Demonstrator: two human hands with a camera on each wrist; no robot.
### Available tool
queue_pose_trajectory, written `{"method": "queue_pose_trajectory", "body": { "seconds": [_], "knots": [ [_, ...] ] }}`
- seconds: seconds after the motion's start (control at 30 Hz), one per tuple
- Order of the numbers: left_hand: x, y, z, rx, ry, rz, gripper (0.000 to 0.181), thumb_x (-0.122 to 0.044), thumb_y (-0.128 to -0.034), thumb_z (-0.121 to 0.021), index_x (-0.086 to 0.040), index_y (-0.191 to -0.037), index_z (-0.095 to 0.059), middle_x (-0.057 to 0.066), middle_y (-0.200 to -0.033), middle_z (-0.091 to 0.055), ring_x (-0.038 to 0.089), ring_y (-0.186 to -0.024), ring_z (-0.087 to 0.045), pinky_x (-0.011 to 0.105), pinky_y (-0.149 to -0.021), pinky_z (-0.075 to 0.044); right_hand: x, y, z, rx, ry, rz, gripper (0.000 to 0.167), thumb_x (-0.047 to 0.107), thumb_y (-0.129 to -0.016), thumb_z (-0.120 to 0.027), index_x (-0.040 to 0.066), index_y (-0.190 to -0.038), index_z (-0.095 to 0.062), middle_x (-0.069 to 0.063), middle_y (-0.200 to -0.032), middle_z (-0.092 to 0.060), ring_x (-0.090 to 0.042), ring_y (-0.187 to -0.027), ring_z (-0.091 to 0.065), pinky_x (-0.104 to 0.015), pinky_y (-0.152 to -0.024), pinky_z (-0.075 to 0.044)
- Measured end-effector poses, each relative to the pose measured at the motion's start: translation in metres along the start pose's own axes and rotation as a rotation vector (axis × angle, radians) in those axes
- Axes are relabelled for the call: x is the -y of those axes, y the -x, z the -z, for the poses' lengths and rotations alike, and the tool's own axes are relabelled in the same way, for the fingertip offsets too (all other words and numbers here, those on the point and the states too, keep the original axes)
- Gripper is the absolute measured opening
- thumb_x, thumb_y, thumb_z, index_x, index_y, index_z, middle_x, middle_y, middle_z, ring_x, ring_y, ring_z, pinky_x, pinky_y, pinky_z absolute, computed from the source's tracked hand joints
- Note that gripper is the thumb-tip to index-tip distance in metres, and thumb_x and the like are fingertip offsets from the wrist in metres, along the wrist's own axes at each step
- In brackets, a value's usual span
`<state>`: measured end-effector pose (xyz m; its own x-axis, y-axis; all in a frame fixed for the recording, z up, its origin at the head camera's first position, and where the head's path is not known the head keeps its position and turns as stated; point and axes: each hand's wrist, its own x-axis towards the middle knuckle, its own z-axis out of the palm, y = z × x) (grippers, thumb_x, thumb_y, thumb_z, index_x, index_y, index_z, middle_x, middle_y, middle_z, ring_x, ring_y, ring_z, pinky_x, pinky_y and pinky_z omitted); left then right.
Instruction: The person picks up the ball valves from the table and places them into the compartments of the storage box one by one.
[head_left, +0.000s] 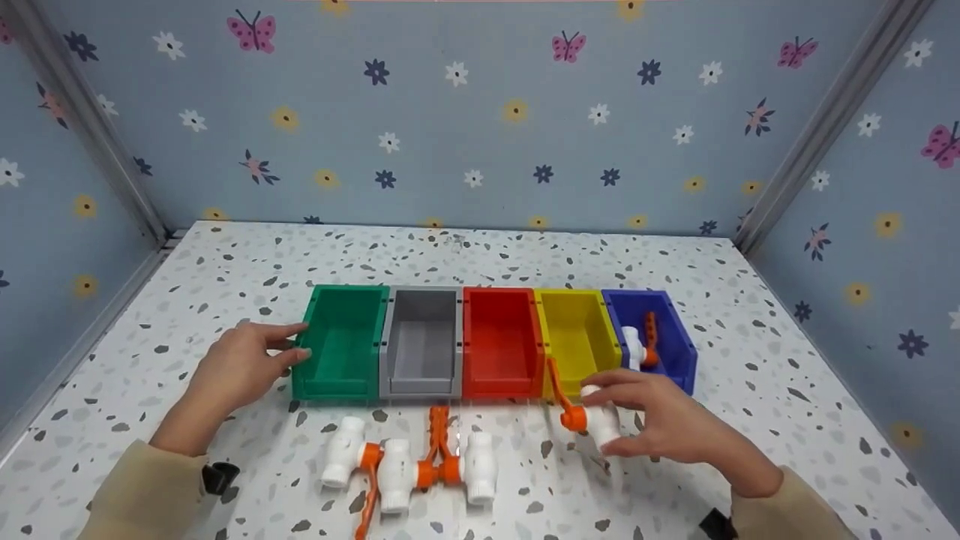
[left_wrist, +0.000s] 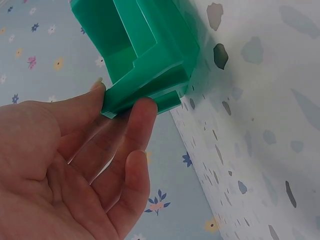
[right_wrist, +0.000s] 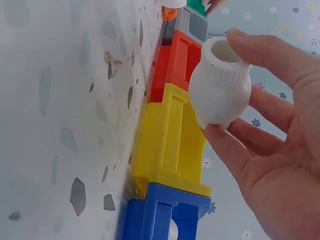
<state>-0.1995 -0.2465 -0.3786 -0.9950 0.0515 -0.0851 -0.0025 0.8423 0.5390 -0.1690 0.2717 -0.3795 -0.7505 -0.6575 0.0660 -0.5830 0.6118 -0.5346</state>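
- Here was the right hand [head_left: 664, 420], thumb and fingertips pinching a white plastic pipe valve [head_left: 602, 426]: round-bellied, collar ribbed, end hollow, an orange lever handle [head_left: 558, 384] on its side!
- It hung over the white speckled table [head_left: 457, 255], just before the yellow plastic bin [head_left: 581, 337], whose front lip stood between it and the hollow.
- Nearest around it, three matching white-and-orange valves [head_left: 396, 476] lay on the table.
- Next, the row: blue plastic bin [head_left: 681, 352] with another valve [head_left: 634, 346] inside, yellow, red plastic bin [head_left: 501, 386], grey plastic bin [head_left: 421, 386], green plastic bin [head_left: 343, 388], and the left hand [head_left: 240, 364] gripped the green one's outer rim between thumb and fingers!
- Farthest stood the flowered blue wall [head_left: 450, 135].
- The valve's long axis ran roughly front to back, slightly askew; its handle pointed backward, leaning left.
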Motion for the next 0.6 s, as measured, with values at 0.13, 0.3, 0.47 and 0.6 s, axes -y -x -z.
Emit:
{"method": "queue_pose_trajectory", "body": {
  "seconds": [0.13,0.3,0.47,0.6],
  "knots": [
    [0.001,0.000,0.000,0.002,0.004,0.002,0.053,-0.028,-0.0994,-0.063,-0.009,-0.147,-0.050,0.025,-0.122,-0.061,0.023,-0.089,-0.069,0.035,-0.068,-0.052,-0.001,-0.003,0.002,-0.031,-0.005,0.003,0.047,0.032,-0.079,-0.086,0.026,-0.123,-0.071,0.000,-0.135,-0.060,-0.019,-0.116,-0.059,-0.038,-0.089,-0.055],
    [0.000,-0.001,0.000,0.002,-0.005,-0.004,0.053,-0.028,-0.0997,-0.063,-0.009,-0.147,-0.050,0.025,-0.123,-0.062,0.023,-0.089,-0.069,0.036,-0.069,-0.052,-0.002,-0.005,0.005,-0.078,0.017,0.015,0.045,0.030,-0.078,-0.088,0.026,-0.120,-0.072,0.002,-0.134,-0.061,-0.020,-0.116,-0.059,-0.041,-0.091,-0.053],
    [0.000,-0.001,0.000,0.002,-0.010,-0.004,0.053,-0.028,-0.0995,-0.063,-0.009,-0.147,-0.050,0.026,-0.123,-0.062,0.023,-0.088,-0.069,0.037,-0.069,-0.052,-0.005,-0.008,0.008,-0.101,0.040,0.000,0.046,0.031,-0.077,-0.088,0.028,-0.119,-0.072,0.003,-0.133,-0.061,-0.021,-0.121,-0.057,-0.050,-0.098,-0.048],
    [0.000,-0.001,-0.001,-0.003,-0.013,-0.002,0.053,-0.028,-0.0995,-0.063,-0.008,-0.147,-0.050,0.026,-0.123,-0.061,0.025,-0.090,-0.070,0.038,-0.068,-0.052,-0.006,-0.012,0.010,-0.113,0.033,-0.021,0.046,0.030,-0.076,-0.088,0.026,-0.119,-0.072,0.004,-0.134,-0.061,-0.024,-0.123,-0.056,-0.051,-0.099,-0.047]
  ]
}}
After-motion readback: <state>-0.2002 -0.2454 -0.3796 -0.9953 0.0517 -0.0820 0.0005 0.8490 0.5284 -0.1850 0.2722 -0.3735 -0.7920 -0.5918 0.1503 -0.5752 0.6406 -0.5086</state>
